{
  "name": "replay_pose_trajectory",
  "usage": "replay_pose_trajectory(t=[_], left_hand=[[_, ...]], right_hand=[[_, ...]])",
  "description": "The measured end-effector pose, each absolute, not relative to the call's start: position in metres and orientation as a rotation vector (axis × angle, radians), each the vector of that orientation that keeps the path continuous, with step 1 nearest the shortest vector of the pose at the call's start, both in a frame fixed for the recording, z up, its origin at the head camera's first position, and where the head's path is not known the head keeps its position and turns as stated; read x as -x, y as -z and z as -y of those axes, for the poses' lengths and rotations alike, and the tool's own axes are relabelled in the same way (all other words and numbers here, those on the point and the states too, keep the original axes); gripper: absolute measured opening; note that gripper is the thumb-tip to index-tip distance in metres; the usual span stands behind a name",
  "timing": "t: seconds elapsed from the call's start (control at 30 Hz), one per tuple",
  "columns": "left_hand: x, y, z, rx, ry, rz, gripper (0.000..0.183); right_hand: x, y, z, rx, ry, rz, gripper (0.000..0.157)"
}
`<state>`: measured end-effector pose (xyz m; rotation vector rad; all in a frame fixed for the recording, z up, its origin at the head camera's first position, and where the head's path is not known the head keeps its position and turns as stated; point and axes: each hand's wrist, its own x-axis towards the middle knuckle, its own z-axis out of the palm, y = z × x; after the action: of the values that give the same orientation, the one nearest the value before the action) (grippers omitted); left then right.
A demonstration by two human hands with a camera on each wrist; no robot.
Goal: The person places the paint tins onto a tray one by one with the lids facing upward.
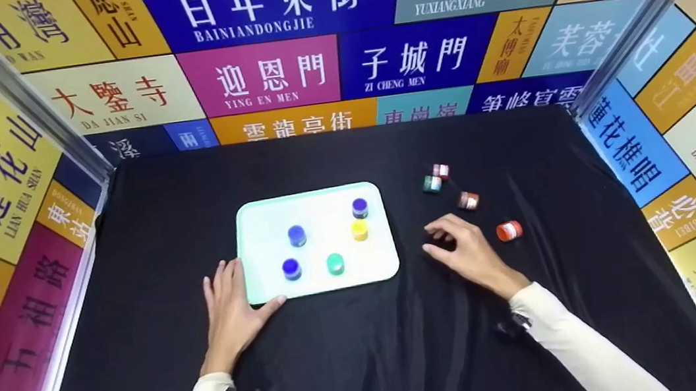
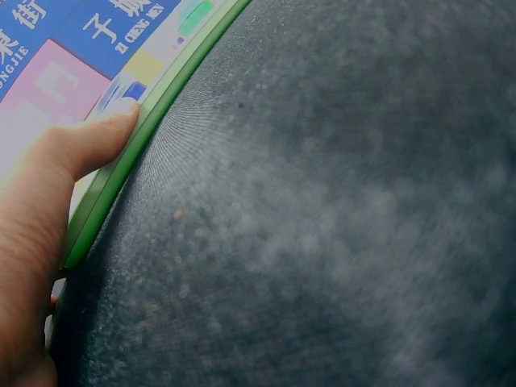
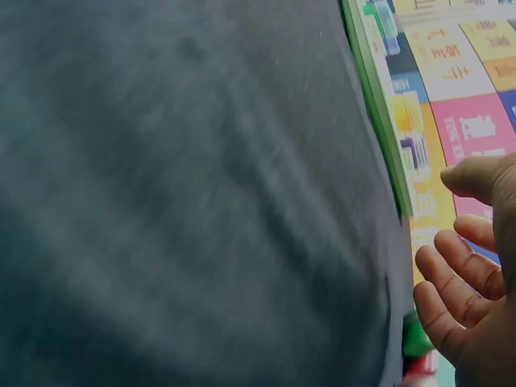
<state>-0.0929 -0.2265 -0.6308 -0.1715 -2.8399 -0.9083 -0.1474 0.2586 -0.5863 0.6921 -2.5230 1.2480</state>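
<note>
A white tray with a green rim lies on the black cloth, several small paint jars standing on it. Among these are a purple jar, a yellow jar and a green jar. My left hand rests at the tray's near left corner, thumb on the front rim and straight fingers along the left side. Right of the tray, my right hand hovers over the cloth with loosely bent fingers and nothing between them. An orange-red jar lies on its side just beyond that hand.
Behind the right hand lie a brown-red jar, a dark green jar and a pinkish-red jar. Panels with printed place names enclose the table at the back and sides, with metal posts at the corners.
</note>
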Motion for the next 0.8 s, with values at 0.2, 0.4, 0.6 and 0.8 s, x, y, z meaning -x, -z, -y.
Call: replay_pose_trajectory(t=[0.2, 0.4, 0.6, 0.8], left_hand=[[0.093, 0.631, 0.227, 0.168, 0.9, 2.843, 0.121], [0.094, 0.63, 0.227, 0.164, 0.891, 2.863, 0.121], [0.095, 0.631, 0.227, 0.164, 0.888, 2.858, 0.121], [0.094, 0.631, 0.226, 0.167, 0.896, 2.85, 0.12]], right_hand=[[0.142, 0.589, -0.283, -0.605, -1.223, 2.495, 0.033], [0.139, 0.583, -0.301, -0.55, -1.176, 2.472, 0.034], [0.141, 0.582, -0.318, -0.56, -1.094, 2.415, 0.035], [0.14, 0.584, -0.334, -0.508, -1.053, 2.39, 0.04]])
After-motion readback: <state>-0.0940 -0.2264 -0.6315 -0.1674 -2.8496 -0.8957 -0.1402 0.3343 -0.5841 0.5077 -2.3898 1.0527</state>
